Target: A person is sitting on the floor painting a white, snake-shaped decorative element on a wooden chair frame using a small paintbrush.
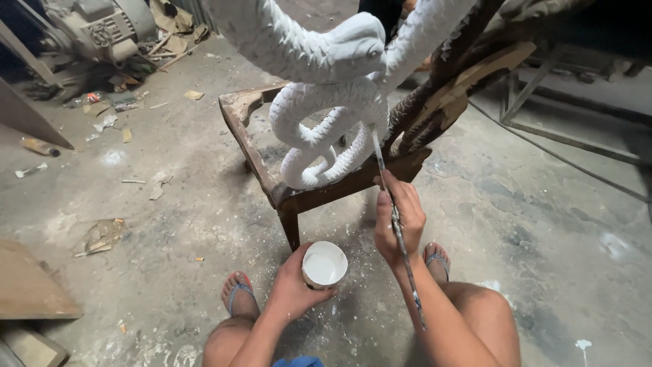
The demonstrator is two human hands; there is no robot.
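Observation:
A white-painted carved snake [326, 102] coils on a worn wooden stand [244, 119] in front of me. My right hand [399, 221] grips a long thin paintbrush [390, 204], whose tip touches the snake's lower coil. My left hand [293, 282] holds a small round cup of white paint [324, 265] low, just in front of my knees. Dark unpainted carved wood [441, 88] rises behind the snake to the right.
Concrete floor strewn with scraps and paint splashes [136, 183]. A motor-like machine [95, 27] sits at far left. Wooden boards [30, 285] lie at lower left. A metal frame [543, 129] and a cable run at right. My sandalled feet [238, 292] rest below the stand.

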